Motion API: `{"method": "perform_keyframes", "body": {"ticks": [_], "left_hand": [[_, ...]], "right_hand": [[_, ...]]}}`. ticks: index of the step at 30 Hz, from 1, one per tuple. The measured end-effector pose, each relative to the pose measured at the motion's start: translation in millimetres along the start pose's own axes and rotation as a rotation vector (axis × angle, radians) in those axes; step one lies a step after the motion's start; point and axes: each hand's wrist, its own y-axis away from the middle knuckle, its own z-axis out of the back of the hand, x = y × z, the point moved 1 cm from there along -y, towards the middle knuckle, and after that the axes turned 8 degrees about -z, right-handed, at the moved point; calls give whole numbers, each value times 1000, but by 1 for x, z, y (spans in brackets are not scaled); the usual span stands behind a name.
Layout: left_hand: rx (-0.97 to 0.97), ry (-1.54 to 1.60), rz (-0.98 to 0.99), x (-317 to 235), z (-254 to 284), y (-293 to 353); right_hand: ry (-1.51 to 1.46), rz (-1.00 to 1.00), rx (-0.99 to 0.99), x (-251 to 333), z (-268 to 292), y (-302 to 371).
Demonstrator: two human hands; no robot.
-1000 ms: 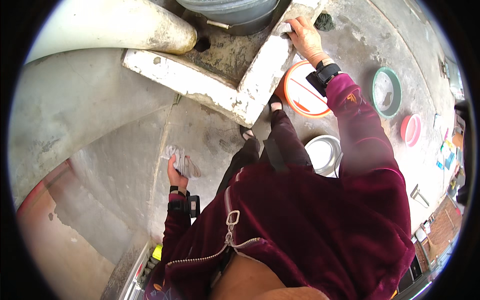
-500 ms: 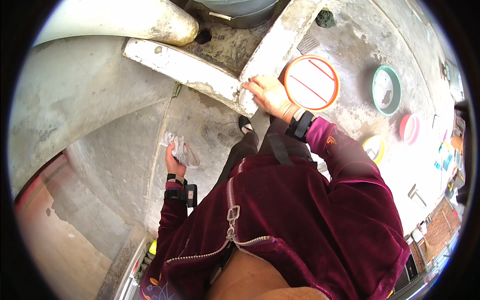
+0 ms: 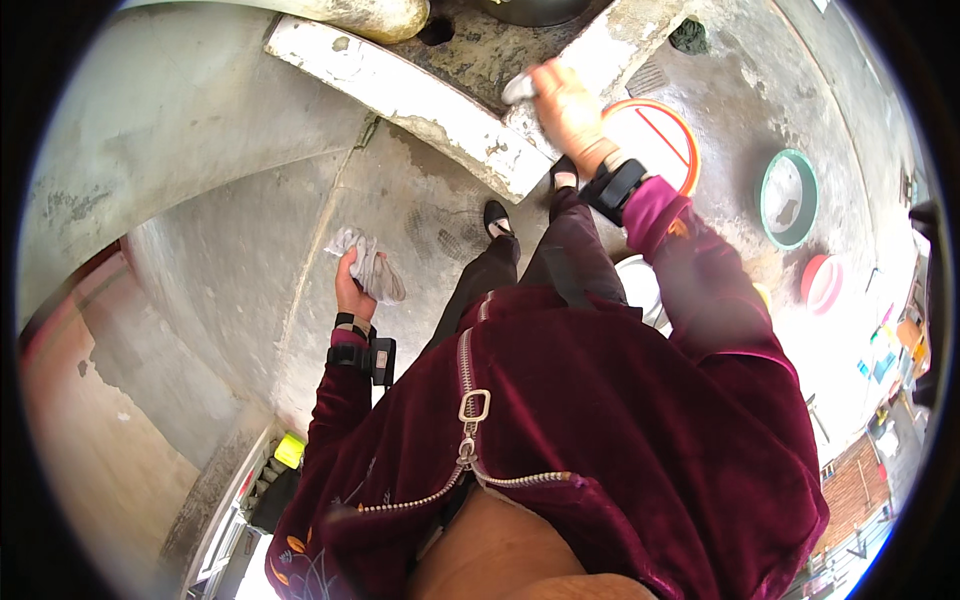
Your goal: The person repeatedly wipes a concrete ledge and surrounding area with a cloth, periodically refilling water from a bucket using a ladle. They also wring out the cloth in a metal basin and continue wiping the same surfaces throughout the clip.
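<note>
- A low white, chipped curb [image 3: 405, 105] runs to a corner just ahead of the person's feet.
- An orange-rimmed basin [image 3: 695, 152] sits on the floor to its right.
- The right hand [image 3: 572, 112], slightly blurred, reaches far forward over the curb, palm down, wrist bent leftward, fingers clamped on a small whitish cloth [image 3: 518, 88] by the inner edge.
- The left hand [image 3: 353, 288] hangs low, fingers up, gripping a crumpled grey cloth [image 3: 380, 278] above the floor.
</note>
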Motion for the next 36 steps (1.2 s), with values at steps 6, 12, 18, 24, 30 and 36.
{"method": "perform_keyframes", "body": {"ticks": [6,12,18,24,30,36], "left_hand": [[30,-10,-38,-9,-2,0],[-19,2,-57,-13,6,0],[-14,27,-41,-5,29,1],[16,50,15,4,32,0],[93,76,-22,-9,34,-9],[79,68,-35,-9,43,-10]], "right_hand": [[-34,134,135,47,-8,55],[70,129,36,10,-3,30],[295,18,-125,-38,12,-27],[139,16,31,28,-4,44],[13,-40,105,50,15,99],[119,-51,-52,9,-2,26]]}}
